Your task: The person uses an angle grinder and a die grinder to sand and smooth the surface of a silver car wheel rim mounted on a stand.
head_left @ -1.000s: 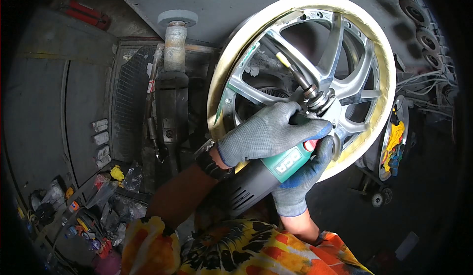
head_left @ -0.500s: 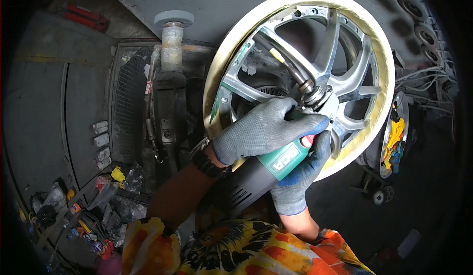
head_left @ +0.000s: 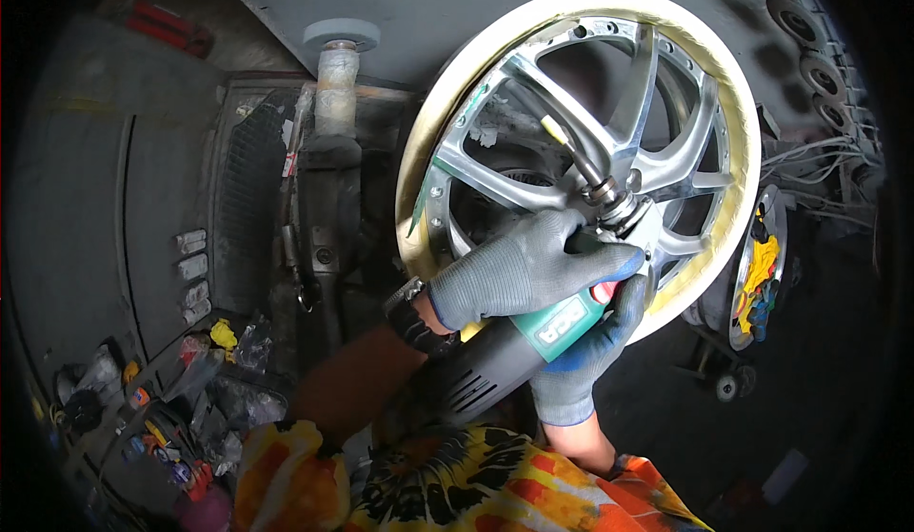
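One green-and-black power tool (head_left: 554, 329) is positioned just off centre, toward 4 o'clock. Left hand (head_left: 533, 265): gloved, fingers wrapped over the front end of the tool, thumb laid toward 3 o'clock. Right hand (head_left: 588, 356): gloved, fingers closed round the body from the 4 o'clock side, partly hidden. Yellow-tipped bit (head_left: 582, 161) points toward 11 o'clock, across the spoked wheel (head_left: 633, 108) at 2 o'clock; contact cannot be determined
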Tool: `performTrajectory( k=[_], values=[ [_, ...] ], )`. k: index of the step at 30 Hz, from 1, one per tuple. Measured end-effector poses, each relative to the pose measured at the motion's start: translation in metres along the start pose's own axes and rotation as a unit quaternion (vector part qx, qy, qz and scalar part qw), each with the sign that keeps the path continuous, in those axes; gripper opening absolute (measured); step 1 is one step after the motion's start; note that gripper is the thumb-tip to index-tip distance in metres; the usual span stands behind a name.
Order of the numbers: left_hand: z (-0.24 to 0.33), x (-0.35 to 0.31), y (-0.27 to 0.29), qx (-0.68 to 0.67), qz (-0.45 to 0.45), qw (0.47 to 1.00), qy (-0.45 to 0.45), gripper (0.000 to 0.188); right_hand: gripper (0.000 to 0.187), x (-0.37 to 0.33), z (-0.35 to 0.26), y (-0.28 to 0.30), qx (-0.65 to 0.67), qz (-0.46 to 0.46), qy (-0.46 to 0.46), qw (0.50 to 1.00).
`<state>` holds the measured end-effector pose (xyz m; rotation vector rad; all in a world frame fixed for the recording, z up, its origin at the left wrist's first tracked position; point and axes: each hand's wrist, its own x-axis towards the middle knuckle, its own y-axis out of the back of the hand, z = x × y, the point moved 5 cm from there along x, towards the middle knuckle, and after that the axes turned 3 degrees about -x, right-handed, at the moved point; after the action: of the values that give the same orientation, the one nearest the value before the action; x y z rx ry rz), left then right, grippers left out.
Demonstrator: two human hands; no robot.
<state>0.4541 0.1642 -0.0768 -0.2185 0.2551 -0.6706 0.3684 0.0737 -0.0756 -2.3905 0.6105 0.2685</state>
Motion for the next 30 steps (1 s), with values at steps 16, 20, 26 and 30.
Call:
performTrajectory(
  k=[16, 20, 26, 30],
  values=[
    [0.009, -0.001, 0.021, 0.035, 0.037, 0.998, -0.031, 0.045, 0.046, 0.011, 0.011, -0.015, 0.051, 0.004, -0.039, 0.998],
    [0.004, 0.002, 0.018, 0.019, 0.047, 0.998, -0.024, 0.043, 0.046, 0.012, 0.009, -0.010, 0.015, 0.013, -0.025, 0.999],
    [0.000, 0.002, -0.001, -0.025, 0.024, 0.999, -0.014, 0.043, 0.043, 0.003, -0.001, -0.001, -0.049, 0.039, 0.003, 0.998],
    [0.002, 0.000, -0.007, -0.010, 0.010, 0.999, -0.029, 0.043, 0.038, -0.002, -0.009, 0.001, -0.111, 0.064, 0.041, 0.991]
  ],
)
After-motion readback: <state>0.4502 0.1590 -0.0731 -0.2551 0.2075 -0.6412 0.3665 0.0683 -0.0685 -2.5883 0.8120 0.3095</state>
